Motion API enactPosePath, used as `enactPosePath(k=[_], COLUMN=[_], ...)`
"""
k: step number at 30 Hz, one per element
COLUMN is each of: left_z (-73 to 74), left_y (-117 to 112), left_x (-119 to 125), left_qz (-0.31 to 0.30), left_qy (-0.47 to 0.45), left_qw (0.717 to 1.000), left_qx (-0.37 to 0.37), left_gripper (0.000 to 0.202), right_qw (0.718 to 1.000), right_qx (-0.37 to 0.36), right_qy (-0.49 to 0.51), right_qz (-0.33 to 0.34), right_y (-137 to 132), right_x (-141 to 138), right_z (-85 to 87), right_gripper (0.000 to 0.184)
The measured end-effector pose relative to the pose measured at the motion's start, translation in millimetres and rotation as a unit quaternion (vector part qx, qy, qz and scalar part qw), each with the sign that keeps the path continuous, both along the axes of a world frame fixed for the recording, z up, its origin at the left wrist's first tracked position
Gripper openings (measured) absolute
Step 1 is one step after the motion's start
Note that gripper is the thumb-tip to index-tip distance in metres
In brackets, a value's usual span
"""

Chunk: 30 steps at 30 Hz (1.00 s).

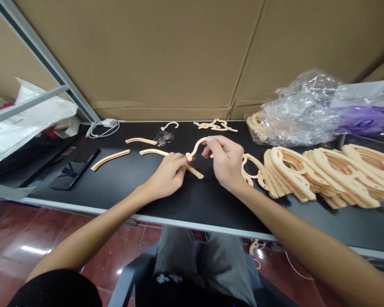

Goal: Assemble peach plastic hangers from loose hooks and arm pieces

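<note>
My left hand (169, 172) and my right hand (225, 161) meet over the black table (192, 200), both pinched on one thin beige curved piece (196, 147). The left fingers grip its lower end near a straight beige strip (194, 171) lying on the table. The right fingers hold its upper arc. Just right of my right hand lies a beige ring-shaped frame (251, 168).
A long row of stacked beige frames (323, 172) fills the right side, beside a crumpled clear plastic bag (302, 108). Loose curved strips (110, 158) and offcuts (215, 125) lie at the left and back. A phone (74, 168), a white charger (106, 124) and cardboard wall (166, 55) stand nearby.
</note>
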<state>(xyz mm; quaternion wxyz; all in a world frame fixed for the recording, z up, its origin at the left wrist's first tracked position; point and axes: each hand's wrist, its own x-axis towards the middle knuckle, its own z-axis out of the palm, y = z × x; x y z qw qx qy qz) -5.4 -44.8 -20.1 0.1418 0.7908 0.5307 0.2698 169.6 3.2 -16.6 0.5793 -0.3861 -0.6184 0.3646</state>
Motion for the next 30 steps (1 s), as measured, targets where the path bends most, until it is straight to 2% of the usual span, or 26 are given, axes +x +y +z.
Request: enactPosePath(k=[2,3,5,7,10,14,16,18,21,23,25,30], left_z=[4.8,8.1,15.4,21.7,25.4,19.0,14.1,10.4,8.3,8.3,8.3,8.1], left_y=[11,16,26,33,38,44,48,52,54,53,52,48], left_x=[-2,-4,-8,-9,-9,-19,-30,-40,-47,-47,-44,-39], left_qz=[0.044,0.057,0.034,-0.007,-0.031,0.033,0.074,0.097,0.105,0.094,0.073,0.030], left_qy=[-0.133,-0.213,-0.319,-0.326,-0.292,-0.337,-0.375,-0.391,-0.397,-0.405,-0.417,-0.438], left_qw=[0.990,0.973,0.937,0.925,0.935,0.926,0.912,0.905,0.902,0.898,0.889,0.868], left_qx=[-0.034,-0.064,-0.142,-0.194,-0.202,-0.168,-0.147,-0.136,-0.131,-0.145,-0.173,-0.231], left_gripper=[0.040,0.042,0.035,0.025,0.022,0.028,0.032,0.035,0.038,0.036,0.033,0.030], right_qw=[1.000,1.000,0.999,0.999,0.998,0.998,0.992,0.967,0.887,0.850,0.839,0.845], right_qx=[-0.001,-0.001,-0.001,-0.002,0.009,0.009,0.022,0.078,0.177,0.205,0.218,0.224], right_qy=[-0.008,-0.015,-0.029,-0.032,-0.029,-0.047,-0.112,-0.235,-0.415,-0.476,-0.493,-0.484], right_qz=[-0.002,0.003,0.022,0.040,0.051,0.049,0.045,0.061,0.097,0.095,0.073,0.036], right_y=[1,0,-1,-2,-2,4,6,4,-3,-5,-5,-2], right_x=[1,1,1,1,1,1,0,0,0,1,4,7], right_z=[1.4,1.4,0.7,0.4,0.9,-2.9,-7.9,-12.9,-15.7,-13.8,-10.7,-8.0], right_gripper=[0.029,0.029,0.028,0.026,0.026,0.029,0.028,0.028,0.028,0.027,0.027,0.024])
